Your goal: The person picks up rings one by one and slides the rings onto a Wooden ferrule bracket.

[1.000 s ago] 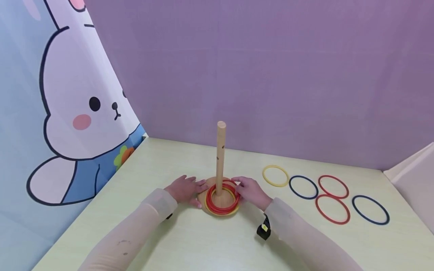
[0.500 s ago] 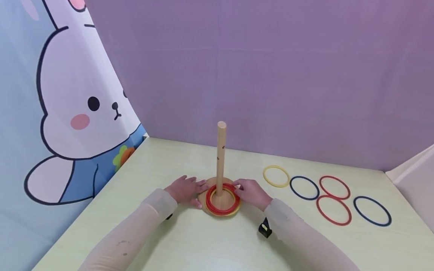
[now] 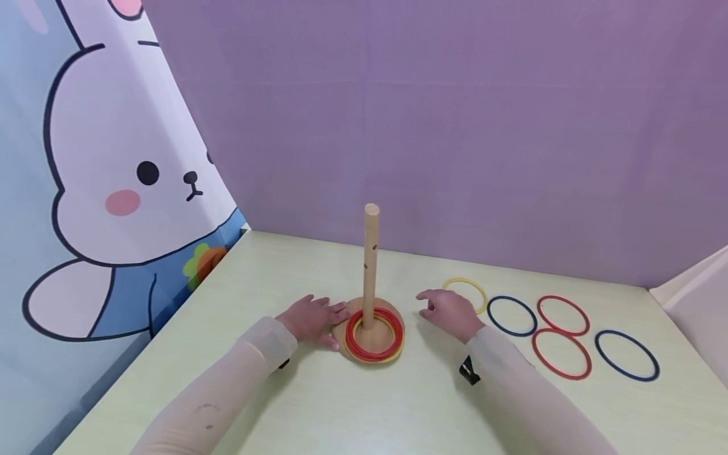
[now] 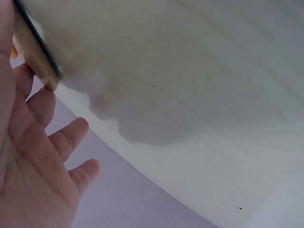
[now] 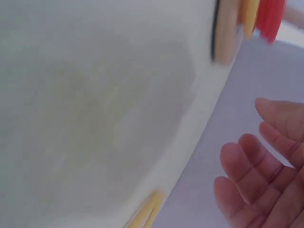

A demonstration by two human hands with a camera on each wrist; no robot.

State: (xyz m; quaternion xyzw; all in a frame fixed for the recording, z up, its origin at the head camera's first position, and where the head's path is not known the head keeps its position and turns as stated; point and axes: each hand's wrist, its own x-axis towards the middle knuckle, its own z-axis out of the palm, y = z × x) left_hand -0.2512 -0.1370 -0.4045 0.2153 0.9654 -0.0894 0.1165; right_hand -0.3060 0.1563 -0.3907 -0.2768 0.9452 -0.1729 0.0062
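Observation:
A round wooden base (image 3: 356, 306) with an upright wooden peg (image 3: 371, 265) stands mid-table. Red rings (image 3: 398, 341) and yellow rings lie stacked around the peg's foot; their exact number is hard to tell. My left hand (image 3: 309, 321) rests at the base's left side, fingers spread, and in the left wrist view its fingertips touch the base's edge (image 4: 40, 59). My right hand (image 3: 452, 314) hovers right of the base with loosely bent fingers and holds nothing. It partly covers a yellow ring (image 3: 466, 280) on the table. In the right wrist view, the stacked red rings (image 5: 270, 21) appear beyond the fingers.
Right of my right hand lie a dark blue ring (image 3: 507, 297), two red rings (image 3: 554, 297) (image 3: 574, 378) that touch or overlap, and another dark blue ring (image 3: 636, 378). A purple cloth wall (image 3: 455, 158) closes the back, and a rabbit-print cloth (image 3: 108, 145) hangs at the left.
My right hand has let go of the top red ring, which settled onto the stack, and has moved right towards the loose yellow ring. My left hand has stayed at the base.

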